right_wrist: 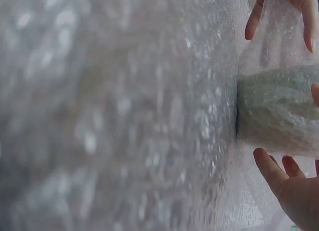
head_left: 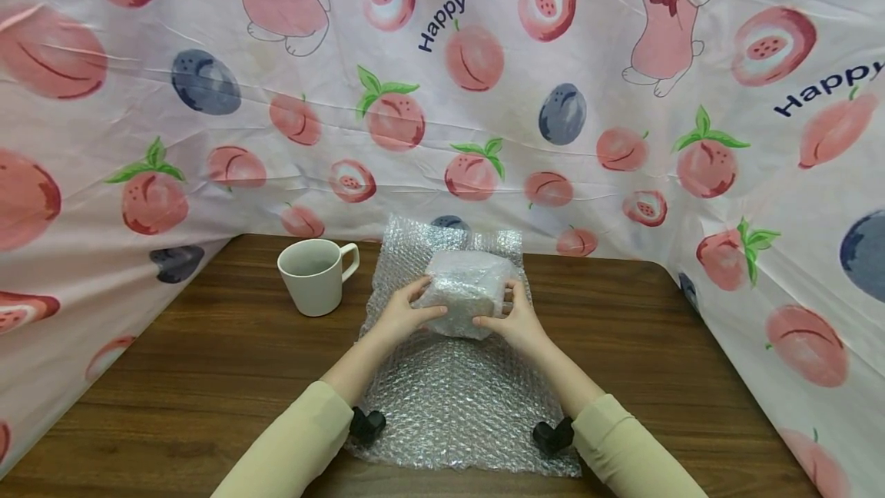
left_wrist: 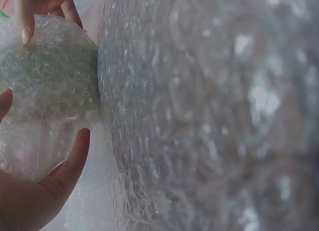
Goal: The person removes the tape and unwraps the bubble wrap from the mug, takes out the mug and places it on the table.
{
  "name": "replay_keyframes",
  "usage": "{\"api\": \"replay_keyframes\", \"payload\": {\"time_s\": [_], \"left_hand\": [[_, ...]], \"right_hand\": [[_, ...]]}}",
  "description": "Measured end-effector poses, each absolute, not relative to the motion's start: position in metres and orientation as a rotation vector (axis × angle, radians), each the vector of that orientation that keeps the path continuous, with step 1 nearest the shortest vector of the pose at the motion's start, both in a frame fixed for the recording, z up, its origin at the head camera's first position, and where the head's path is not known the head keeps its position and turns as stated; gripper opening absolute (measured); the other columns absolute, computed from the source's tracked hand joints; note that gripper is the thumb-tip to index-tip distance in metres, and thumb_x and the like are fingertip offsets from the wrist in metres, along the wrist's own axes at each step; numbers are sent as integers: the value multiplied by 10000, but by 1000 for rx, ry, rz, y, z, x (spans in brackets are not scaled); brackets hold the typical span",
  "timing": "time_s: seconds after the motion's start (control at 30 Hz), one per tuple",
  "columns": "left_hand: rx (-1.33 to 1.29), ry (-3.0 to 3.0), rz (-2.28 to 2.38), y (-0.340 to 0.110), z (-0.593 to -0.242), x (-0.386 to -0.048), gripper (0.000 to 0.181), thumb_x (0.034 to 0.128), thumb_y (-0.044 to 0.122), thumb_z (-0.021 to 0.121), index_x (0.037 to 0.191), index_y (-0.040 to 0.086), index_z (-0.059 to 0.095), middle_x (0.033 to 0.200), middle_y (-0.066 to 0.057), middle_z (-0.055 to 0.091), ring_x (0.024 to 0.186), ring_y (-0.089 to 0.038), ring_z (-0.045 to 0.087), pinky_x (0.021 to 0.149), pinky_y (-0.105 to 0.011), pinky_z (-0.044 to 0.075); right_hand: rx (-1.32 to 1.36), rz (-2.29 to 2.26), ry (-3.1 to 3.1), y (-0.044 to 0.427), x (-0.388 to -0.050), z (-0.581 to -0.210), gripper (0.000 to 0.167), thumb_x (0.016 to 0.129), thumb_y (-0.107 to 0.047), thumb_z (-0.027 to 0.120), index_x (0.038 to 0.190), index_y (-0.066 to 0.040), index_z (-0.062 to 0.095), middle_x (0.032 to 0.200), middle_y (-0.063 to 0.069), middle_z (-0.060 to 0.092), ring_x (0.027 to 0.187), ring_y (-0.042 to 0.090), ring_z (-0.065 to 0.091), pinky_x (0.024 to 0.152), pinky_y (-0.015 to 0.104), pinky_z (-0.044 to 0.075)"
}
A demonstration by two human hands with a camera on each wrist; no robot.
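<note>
On the far half of a sheet of bubble wrap (head_left: pixel 449 398), a wrapped bundle (head_left: pixel 465 290) is held between two hands. Its left end is taken by the left grip (head_left: pixel 404 317), the thumb being laid on the near face and the fingers bent round the side; its right end is taken likewise by the right grip (head_left: pixel 515 321). Both are spread wide to the bundle's girth, presumably so that loose layers are kept from springing apart. Through those layers a greyish-green object (left_wrist: pixel 55 81) is dimly shown, its kind not to be told. The sheet is laid lengthwise on the brown surface (head_left: pixel 657 352), probably serving as a cushion. Left of the sheet, a white mug (head_left: pixel 313 283) is stood upright, seemingly to be kept clear of the handling. Behind the sheet, a fruit-printed cloth (head_left: pixel 470 110) is hung.
</note>
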State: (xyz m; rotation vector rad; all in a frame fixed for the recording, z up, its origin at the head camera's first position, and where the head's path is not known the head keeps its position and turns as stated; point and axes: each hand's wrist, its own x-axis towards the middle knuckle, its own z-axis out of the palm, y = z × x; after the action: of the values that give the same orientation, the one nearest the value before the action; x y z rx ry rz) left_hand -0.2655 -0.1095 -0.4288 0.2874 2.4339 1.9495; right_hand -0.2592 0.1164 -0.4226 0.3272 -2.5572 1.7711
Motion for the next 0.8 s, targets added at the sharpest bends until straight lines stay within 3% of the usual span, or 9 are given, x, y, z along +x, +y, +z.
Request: {"api": "replay_keyframes", "payload": {"time_s": [0.23, 0.47, 0.8], "left_hand": [[350, 2502, 1877, -112, -427, -264, 727, 857, 188, 735, 1469, 46, 368, 1475, -246, 325, 1334, -439, 301, 802, -459, 532], [483, 2670, 1713, -116, -428, -266, 736, 864, 245, 725, 1458, 3, 364, 1473, -176, 377, 1316, -422, 349, 1015, -556, 345], [445, 2615, 1755, -122, -430, -267, 725, 839, 273, 754, 1458, 120, 411, 1395, -193, 456, 1291, -389, 390, 986, -560, 375]], "right_hand": [[378, 1649, -2636, 125, -256, -416, 811, 814, -243, 785, 1423, -50, 286, 1364, 215, 392, 1252, 401, 408, 927, 526, 438], [459, 1481, -2628, 132, -257, -416, 659, 820, -263, 776, 1351, -63, 440, 1368, 179, 464, 1273, 365, 418, 950, 514, 430], [515, 1375, -2567, 140, -251, -414, 670, 840, -254, 758, 1379, -14, 441, 1393, 169, 455, 1290, 319, 400, 996, 506, 387]]}}
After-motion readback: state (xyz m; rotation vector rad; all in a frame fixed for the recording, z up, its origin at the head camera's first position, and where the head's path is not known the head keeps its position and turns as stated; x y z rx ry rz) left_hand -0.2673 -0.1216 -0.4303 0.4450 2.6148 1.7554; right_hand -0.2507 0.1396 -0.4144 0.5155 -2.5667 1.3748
